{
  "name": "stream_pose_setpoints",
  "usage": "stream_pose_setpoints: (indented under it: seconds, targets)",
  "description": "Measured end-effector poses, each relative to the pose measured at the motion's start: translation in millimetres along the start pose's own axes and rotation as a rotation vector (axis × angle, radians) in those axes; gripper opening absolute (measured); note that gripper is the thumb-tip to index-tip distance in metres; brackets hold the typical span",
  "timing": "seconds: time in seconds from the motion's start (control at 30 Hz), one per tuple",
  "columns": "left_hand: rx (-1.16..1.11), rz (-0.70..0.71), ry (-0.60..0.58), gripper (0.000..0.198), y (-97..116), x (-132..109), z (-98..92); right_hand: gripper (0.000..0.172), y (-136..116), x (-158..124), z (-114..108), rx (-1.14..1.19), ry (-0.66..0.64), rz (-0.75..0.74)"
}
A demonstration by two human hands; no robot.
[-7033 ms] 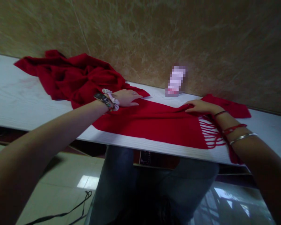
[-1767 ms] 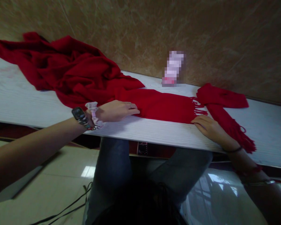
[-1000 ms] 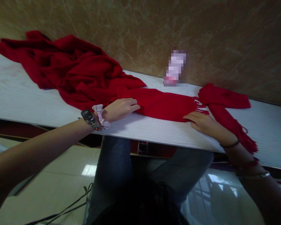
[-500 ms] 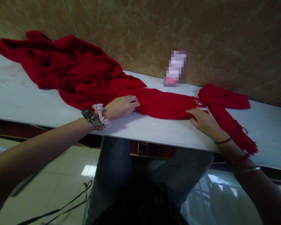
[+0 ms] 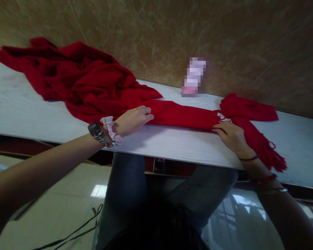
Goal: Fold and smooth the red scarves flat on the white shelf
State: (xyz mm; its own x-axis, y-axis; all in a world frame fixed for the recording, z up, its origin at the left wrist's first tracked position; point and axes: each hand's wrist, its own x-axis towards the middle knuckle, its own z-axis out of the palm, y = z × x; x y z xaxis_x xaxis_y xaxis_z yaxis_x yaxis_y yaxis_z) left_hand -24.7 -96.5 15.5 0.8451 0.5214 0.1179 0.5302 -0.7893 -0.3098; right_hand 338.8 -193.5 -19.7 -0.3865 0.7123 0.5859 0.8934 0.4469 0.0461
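Note:
A red scarf point(image 5: 182, 114) lies on the white table, stretched flat into a narrow strip between my hands. Its left part is a loose, crumpled heap. My left hand point(image 5: 135, 119), with a ring on one finger, pinches the near edge where the heap meets the strip. At the fringed end, my right hand point(image 5: 231, 137) grips the near corner between thumb and fingers. Just beyond the right hand is a second piece of red fabric, a folded scarf point(image 5: 247, 107), its tassels hanging toward the table's front edge.
The narrow white table point(image 5: 28, 111) runs along a brown marbled wall point(image 5: 146, 34). A blurred-out pink and white object point(image 5: 194, 76) leans against that wall. Below the table edge lies a dark phone point(image 5: 159, 165), between my legs. A black cord point(image 5: 78, 227) is at lower left.
The near edge of the strip has been drawn straighter and tauter between my hands. My right hand has shifted slightly to the right with the corner; the left has barely moved.

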Motion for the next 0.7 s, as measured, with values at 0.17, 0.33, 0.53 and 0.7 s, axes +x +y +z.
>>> stream_pose_setpoints:
  seconds: [0.17, 0.33, 0.53, 0.7]
  targets:
    - [-0.010, 0.112, -0.047, 0.027, 4.2, -11.2, 2.1, 0.020, 1.7, -2.7, 1.1, 0.025, -0.087, -0.025]
    - [0.029, 0.142, -0.062, 0.028, 5.1, -19.1, 0.0, 0.021, -3.2, -0.3, -1.6, 0.062, -0.131, -0.011]
    - [0.033, 0.119, -0.023, 0.029, 9.7, -16.7, 1.4, 0.023, -10.8, 4.2, -3.1, 0.092, -0.153, -0.009]
    - [-0.008, 0.150, 0.090, 0.029, 23.9, -3.6, 6.2, 0.021, -9.3, 4.5, -1.1, 0.061, -0.063, 0.004]
